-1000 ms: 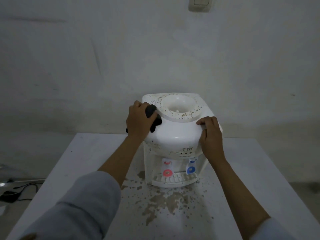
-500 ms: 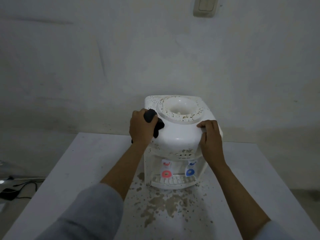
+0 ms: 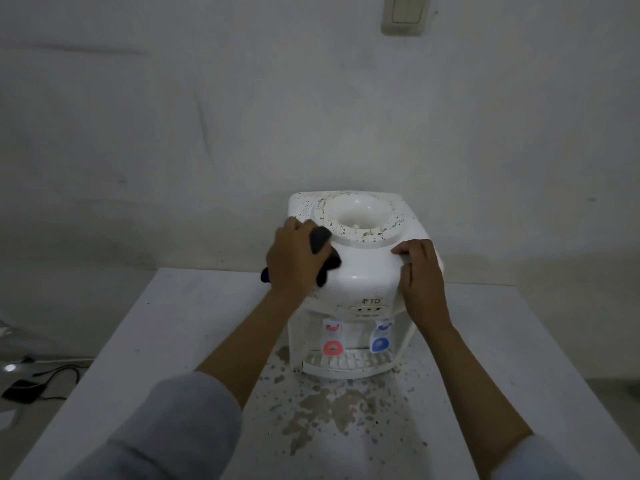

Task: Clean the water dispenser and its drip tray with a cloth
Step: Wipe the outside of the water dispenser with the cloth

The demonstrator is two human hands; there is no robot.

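Behind everything stood a pale, rough plaster wall (image 3: 173, 133) with a cream switch plate (image 3: 405, 15) high on the right. From the head view, my only one, I looked down on a white table (image 3: 173, 323) whose near middle was blotched with brownish dried stains (image 3: 329, 414), thickest just in front of the machine. Off the table's left edge, on the floor, lay a dark cable (image 3: 59, 375) beside a small black block; I could not tell what that block was.

On the far middle of the table stood the water dispenser (image 3: 360, 271), a rounded white plastic body with a smooth glossy front and a flat top speckled with dark spots around its round bottle well (image 3: 360, 216). Under the front bulge hung a red tap (image 3: 333, 347) and a blue tap (image 3: 381, 344), and below them sat the drip tray (image 3: 349, 362), white and slotted like a grille, still seated in the base.

My two hands were apart, one on each shoulder of the machine. The left hand (image 3: 294, 261) gripped a bunched dark cloth (image 3: 323, 251) and pressed it against the upper left corner, its folds bulging out between fingers and casing; the forearm hid the dispenser's left side. The right hand (image 3: 422, 271) lay on the right shoulder with fingers bent over the edge, bracing the casing and covering that corner. Grey sleeves (image 3: 166, 427) filled the bottom of the view.
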